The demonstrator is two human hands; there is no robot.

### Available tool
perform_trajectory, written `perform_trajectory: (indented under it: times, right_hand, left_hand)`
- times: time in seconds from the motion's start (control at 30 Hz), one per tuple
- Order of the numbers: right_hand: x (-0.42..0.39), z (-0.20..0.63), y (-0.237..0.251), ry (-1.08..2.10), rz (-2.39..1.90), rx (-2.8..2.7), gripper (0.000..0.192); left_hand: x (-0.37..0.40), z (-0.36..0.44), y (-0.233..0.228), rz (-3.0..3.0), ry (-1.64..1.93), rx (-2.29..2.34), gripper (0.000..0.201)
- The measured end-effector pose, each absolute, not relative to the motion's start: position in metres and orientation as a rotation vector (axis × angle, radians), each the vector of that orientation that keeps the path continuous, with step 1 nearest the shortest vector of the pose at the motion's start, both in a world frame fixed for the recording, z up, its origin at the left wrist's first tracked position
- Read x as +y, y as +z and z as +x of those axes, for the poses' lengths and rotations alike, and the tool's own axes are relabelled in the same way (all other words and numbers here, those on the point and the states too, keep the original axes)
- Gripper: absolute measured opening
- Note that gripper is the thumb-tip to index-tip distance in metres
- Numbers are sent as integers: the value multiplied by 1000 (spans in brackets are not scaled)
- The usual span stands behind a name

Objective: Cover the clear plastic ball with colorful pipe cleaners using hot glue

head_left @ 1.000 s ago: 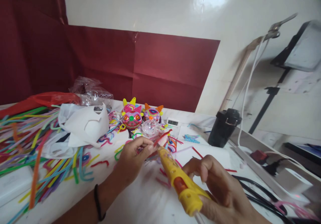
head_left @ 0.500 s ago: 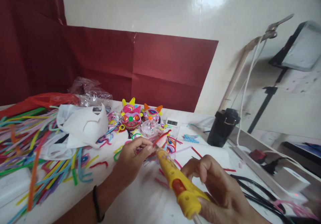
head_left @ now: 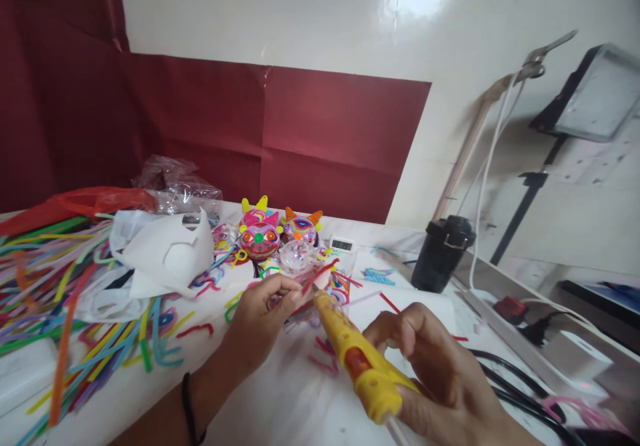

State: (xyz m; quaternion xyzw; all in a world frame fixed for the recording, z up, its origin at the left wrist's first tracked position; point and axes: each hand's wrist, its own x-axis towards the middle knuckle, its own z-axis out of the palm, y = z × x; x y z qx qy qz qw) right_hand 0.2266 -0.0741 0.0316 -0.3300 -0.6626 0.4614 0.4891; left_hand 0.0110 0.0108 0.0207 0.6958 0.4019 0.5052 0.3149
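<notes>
Dark red paper (head_left: 320, 139) covered the lower wall behind a white table (head_left: 280, 406), with a glossy cream wall above it. At about nine o'clock from the hands a wide heap of coloured pipe cleaners (head_left: 55, 286) spread across the table, and a crumpled white bag (head_left: 160, 249) lay on its edge, with a clear bag (head_left: 177, 183) behind that. At three o'clock a black canister (head_left: 443, 253) stood upright near a long white tray (head_left: 505, 316), and black cables (head_left: 515, 383) ran along the table at four o'clock.

The right hand (head_left: 440, 373) was closed around the handle of a yellow glue gun (head_left: 357, 359), fingers curled over its top, the barrel slanting up toward eleven o'clock. The left hand (head_left: 260, 319) sat just beside the nozzle, thumb and fingertips pinching a short red pipe cleaner (head_left: 320, 274) that stuck out toward two o'clock; the gun's tip met it at the pinch. A dark band circled the left wrist.

At twelve o'clock from the hands stood two small decorated masks (head_left: 260, 236), side by side with pointed ears, a clear plastic dome (head_left: 295, 256) just in front of them, and a little white digital clock (head_left: 343, 243) at one o'clock.
</notes>
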Motion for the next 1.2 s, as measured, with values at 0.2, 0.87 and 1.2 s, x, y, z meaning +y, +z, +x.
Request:
perform_trajectory:
  times: [0.2,0.87,1.2]
  right_hand:
    - [-74,230,31,1090,-817,-1644,31]
    - [-78,223,32,1172,-826,-1577,34]
    - [-78,223,34,1215,-819,-1569,37]
  left_hand:
    - [11,12,23,1843,1345,1066,16]
    - [9,12,23,1855,1321,1039,16]
    - [9,11,22,1849,1337,1032,15]
